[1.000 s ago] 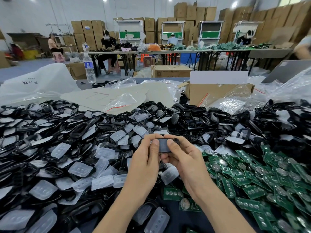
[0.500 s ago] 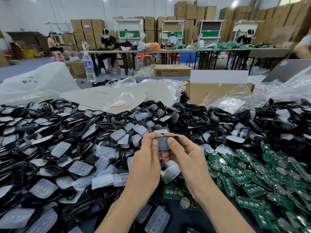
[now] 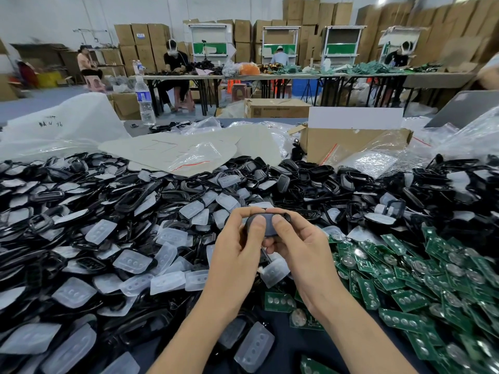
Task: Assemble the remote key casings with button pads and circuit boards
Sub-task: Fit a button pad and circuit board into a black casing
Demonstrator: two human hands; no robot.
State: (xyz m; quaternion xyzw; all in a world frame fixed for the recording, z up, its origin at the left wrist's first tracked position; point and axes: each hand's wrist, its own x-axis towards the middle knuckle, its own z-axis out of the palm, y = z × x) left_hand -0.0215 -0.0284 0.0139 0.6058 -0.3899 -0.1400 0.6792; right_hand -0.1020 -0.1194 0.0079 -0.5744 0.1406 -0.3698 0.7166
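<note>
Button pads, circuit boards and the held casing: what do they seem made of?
Button pads: milky, translucent, matte with moulded bumps, probably silicone rubber. Circuit boards: rigid green laminate with shiny round metal contacts. Casing, gripped by left hand and right hand: dark grey, smooth, likely moulded plastic.

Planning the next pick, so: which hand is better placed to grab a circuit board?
Right. The green circuit boards lie heaped just beside the right hand, while the left hand sits toward the button pads. Both grip the casing, so the left could probably hold it alone.
</note>
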